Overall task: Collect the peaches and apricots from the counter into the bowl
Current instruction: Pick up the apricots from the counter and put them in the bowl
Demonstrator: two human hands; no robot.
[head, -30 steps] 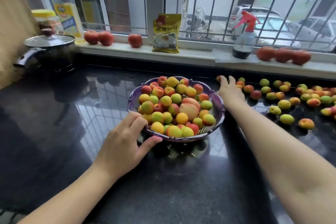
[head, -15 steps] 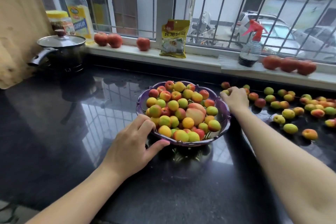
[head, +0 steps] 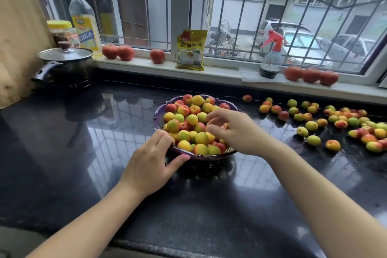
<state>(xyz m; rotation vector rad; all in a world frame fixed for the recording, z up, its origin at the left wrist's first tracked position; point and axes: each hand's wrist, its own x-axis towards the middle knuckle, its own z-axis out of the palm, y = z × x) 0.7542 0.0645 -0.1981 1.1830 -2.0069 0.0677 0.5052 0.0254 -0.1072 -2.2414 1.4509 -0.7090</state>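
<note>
A purple bowl (head: pixel 156 120) stands mid-counter, heaped with small peaches and apricots (head: pixel 184 111) in red, yellow and green. My left hand (head: pixel 150 165) grips the bowl's near-left rim, thumb under the edge and fingers over it. My right hand (head: pixel 236 132), blurred, hovers over the right half of the pile with its fingers spread; I see no fruit pinched in them. Several loose fruits (head: pixel 312 125) lie scattered on the black counter to the right of the bowl, the nearest about a hand's width from the rim.
A lidded black pot (head: pixel 67 65) sits back left beside a wooden board (head: pixel 18 27). On the window sill stand an oil bottle (head: pixel 83 21), a jar (head: pixel 62 31), a yellow packet (head: pixel 190 52), a spray bottle (head: pixel 272 58) and tomatoes (head: pixel 118 51).
My right hand closed on fruit at the bowl's far right side, then swung left over the bowl and spread its fingers. My left hand stayed on the rim.
</note>
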